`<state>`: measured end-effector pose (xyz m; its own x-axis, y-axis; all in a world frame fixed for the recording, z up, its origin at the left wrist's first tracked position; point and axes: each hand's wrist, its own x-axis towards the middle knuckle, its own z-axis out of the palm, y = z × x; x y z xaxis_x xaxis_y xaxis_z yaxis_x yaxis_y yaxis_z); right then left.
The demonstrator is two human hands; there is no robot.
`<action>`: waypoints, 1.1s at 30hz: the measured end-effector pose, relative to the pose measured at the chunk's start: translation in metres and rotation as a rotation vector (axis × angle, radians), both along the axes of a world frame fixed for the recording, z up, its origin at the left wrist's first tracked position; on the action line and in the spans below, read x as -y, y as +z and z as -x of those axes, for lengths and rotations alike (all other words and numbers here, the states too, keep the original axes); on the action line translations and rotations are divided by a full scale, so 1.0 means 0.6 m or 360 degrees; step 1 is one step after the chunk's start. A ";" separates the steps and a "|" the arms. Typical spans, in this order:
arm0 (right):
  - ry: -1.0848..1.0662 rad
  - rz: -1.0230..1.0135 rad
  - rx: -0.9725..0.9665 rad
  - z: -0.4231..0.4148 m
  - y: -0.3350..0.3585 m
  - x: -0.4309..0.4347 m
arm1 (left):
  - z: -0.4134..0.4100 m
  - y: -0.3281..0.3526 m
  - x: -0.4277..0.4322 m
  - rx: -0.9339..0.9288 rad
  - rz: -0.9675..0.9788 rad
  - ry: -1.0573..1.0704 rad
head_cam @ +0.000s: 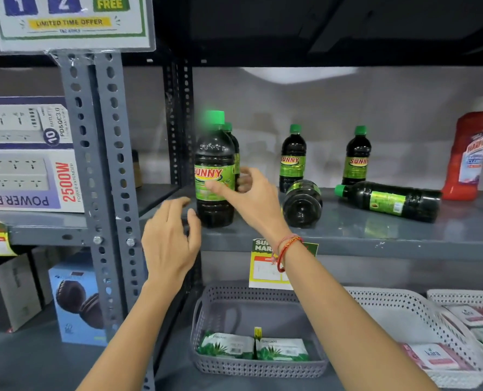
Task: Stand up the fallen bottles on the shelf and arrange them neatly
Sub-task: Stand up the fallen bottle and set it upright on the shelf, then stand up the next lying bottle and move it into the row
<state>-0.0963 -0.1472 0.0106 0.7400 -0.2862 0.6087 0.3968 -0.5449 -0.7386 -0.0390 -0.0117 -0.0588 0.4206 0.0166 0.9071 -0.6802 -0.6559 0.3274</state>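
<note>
Dark bottles with green caps and green "SUNNY" labels stand on the grey shelf. The front-left bottle is upright near the shelf edge, its cap blurred. My right hand holds it, thumb across the label and fingers curled round its right side. A second upright bottle stands close behind it. My left hand hovers with fingers apart by the front bottle's base, holding nothing. Two more bottles stand at the back. One fallen bottle lies base towards me; another lies sideways, cap to the left.
A red squeeze bottle stands at the shelf's right end. A perforated steel upright rises left of my hands, with power extender boxes beyond it. Below are a grey basket, white baskets and a price tag.
</note>
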 end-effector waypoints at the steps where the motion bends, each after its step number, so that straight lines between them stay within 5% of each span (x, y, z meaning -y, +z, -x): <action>1: -0.0018 -0.0003 0.0084 0.011 0.011 0.009 | 0.009 0.001 0.008 0.0065 0.0031 -0.0031; 6: -0.0511 0.0097 0.0392 0.023 0.056 0.107 | 0.055 0.022 0.081 0.0345 -0.0094 -0.0169; 10: -0.0919 0.0436 -0.0343 0.011 0.065 0.195 | 0.074 0.037 0.152 0.0267 -0.0528 -0.0227; 13: -0.0762 0.0424 -0.0895 -0.007 0.059 0.225 | 0.076 0.042 0.183 -0.0072 -0.0744 -0.0224; 17: -0.0255 -0.0216 -0.1112 -0.029 0.054 0.232 | 0.063 0.038 0.186 -0.0306 -0.0900 -0.0273; 20: -0.0193 -0.0377 -0.1198 -0.029 0.053 0.236 | 0.051 0.048 0.167 -0.0465 -0.1038 -0.0459; 29: -0.0014 -0.0834 -0.0554 -0.032 0.056 0.238 | 0.052 0.051 0.162 -0.0506 -0.1120 -0.0394; 33: -0.0246 -0.0489 -0.0194 -0.015 0.078 0.223 | 0.052 0.060 0.170 -0.0681 -0.1209 -0.0422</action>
